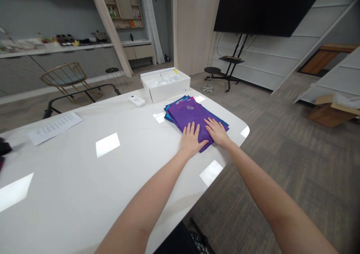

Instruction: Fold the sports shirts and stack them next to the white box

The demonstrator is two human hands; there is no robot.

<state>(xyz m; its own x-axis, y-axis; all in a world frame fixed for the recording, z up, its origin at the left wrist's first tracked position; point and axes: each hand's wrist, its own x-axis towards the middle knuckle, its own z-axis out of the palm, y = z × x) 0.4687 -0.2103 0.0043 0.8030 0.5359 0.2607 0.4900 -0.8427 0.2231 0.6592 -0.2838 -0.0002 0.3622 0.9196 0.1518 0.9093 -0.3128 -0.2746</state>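
Observation:
A flat purple fabric piece (194, 115), looking like a folded garment or bag with a small pale emblem, lies on top of a stack. Beneath it, blue and teal pieces (168, 114) stick out at the left and far edges. My left hand (191, 139) rests flat on the near left part of the purple fabric, fingers spread. On its near right part lies my right hand (218, 131), also flat with fingers stretched out. Neither hand grips anything. What the lower pieces are is mostly hidden.
The stack sits near the right corner of a glossy white table (92, 179). Behind it stands an open white box (168, 90) with pale contents. A small white device (137, 101) and a printed sheet (55, 127) lie farther left. A black stool (211, 71) stands beyond.

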